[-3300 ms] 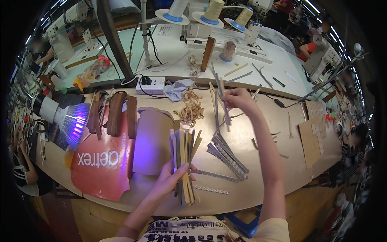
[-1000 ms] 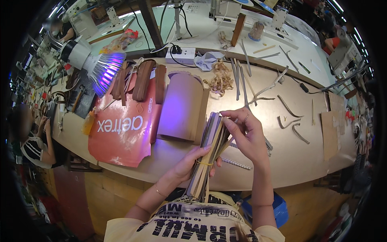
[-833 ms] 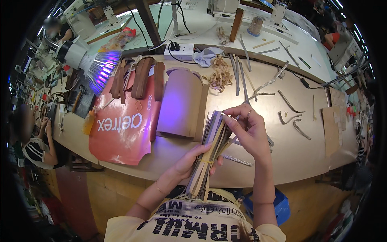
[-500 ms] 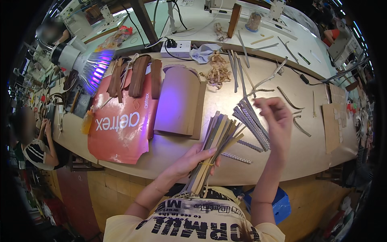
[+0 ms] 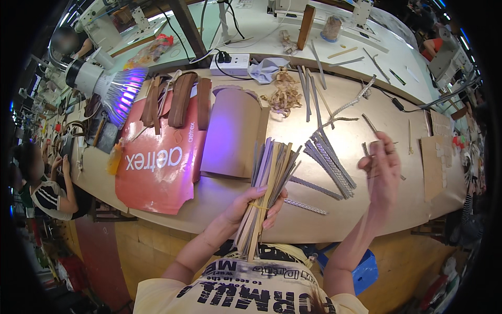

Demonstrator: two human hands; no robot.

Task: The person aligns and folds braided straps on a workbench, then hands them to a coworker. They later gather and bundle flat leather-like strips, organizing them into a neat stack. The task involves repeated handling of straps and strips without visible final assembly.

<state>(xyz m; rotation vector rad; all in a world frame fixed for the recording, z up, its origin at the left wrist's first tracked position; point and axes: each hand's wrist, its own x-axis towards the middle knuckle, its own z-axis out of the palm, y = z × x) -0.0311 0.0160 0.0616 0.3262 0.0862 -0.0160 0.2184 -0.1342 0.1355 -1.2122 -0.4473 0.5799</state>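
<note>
My left hand [image 5: 251,209] is wrapped round a bundle of thin strips [image 5: 269,170] in tan, grey and dark tones. A yellow rubber band [image 5: 260,206] circles the bundle, which stands tilted above the table's near edge. My right hand [image 5: 383,165] is over the right part of the table, fingers curled and smeared by motion. Whether it grips anything is unclear. Just beyond its fingertips is a short dark strip [image 5: 368,122], partly covered by the hand. Between my hands lies a fan of grey braided strips [image 5: 329,163], with a pale braided strip [image 5: 306,206] nearer me.
Left stand a curved brown cardboard piece [image 5: 232,133] and a red sheet [image 5: 151,178] bearing brown strap bundles [image 5: 183,99]. A lamp [image 5: 107,86] overhangs the left side. Farther back are a power strip [image 5: 230,64] and curly tan scraps [image 5: 284,94]. Another person [image 5: 55,191] sits far left.
My right hand has moved right and slightly nearer me, away from the braided fan. My left hand and the banded bundle have shifted slightly left, the bundle now more upright.
</note>
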